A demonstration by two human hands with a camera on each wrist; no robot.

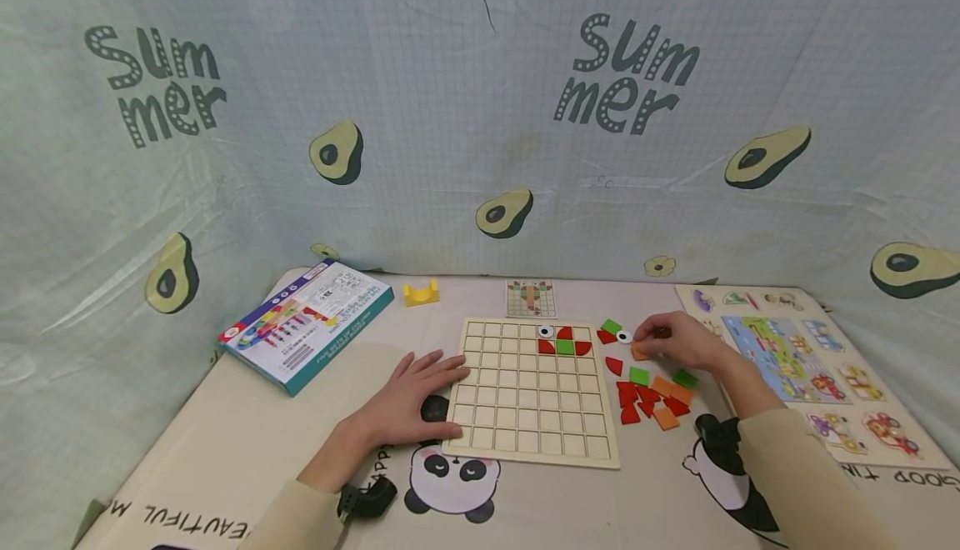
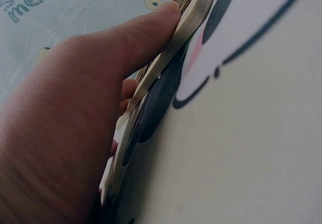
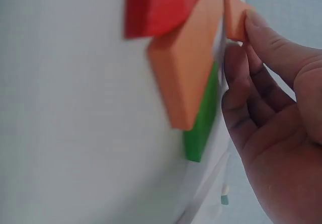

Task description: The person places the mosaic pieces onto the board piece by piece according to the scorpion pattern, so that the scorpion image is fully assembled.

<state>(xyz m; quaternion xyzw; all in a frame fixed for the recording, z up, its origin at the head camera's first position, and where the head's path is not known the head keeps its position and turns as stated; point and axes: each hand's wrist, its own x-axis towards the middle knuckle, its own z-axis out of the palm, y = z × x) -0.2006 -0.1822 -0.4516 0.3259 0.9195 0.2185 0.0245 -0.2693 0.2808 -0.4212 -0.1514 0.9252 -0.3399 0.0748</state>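
A wooden grid board (image 1: pixel 525 400) lies on the table. In its upper right cells sit a round black-and-white eye piece (image 1: pixel 546 332), several red quarter-round pieces (image 1: pixel 582 348) and a green square (image 1: pixel 565 347). My left hand (image 1: pixel 408 400) rests with spread fingers on the board's left edge; the left wrist view shows the thumb (image 2: pixel 146 30) lying over the rim. Right of the board, my right hand (image 1: pixel 682 342) pinches an orange square tile (image 3: pixel 235 20) between thumb and fingers. Close by are a second eye piece (image 1: pixel 624 337) and a green tile (image 1: pixel 611 327).
Loose red, orange and green pieces (image 1: pixel 648 400) lie right of the board. A small pattern card (image 1: pixel 531 298) is behind it. A picture board (image 1: pixel 787 358) lies far right, a flat box (image 1: pixel 307 325) far left, beside a yellow curved block (image 1: pixel 422 292).
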